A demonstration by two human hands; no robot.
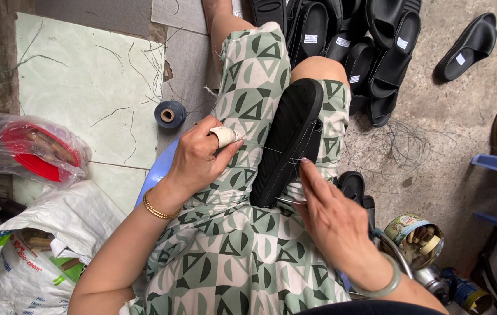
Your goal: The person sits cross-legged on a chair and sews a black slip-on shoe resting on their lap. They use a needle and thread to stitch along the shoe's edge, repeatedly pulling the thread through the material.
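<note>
Right hand (pixel 334 220) pinches thread at the black sandal (pixel 288 143) on her lap. Left hand (pixel 199 158), taped finger, pulls thread taut.

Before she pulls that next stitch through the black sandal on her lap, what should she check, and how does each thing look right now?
1. Sandal steady: ok, it lies sole-up across her lap between the knees.
2. Thread taut: ok, a thin line runs from the left hand to the sole's edge.
3. Finger guard on: ok, a pale wrap covers one left finger.
4. Right hand at the seam: ok, its fingertips touch the sole's edge by the stitching.
5. Needle in hand: cannot tell, too small to see.
6. Thread spool in reach: ok, it sits on the floor by her left knee.
</note>
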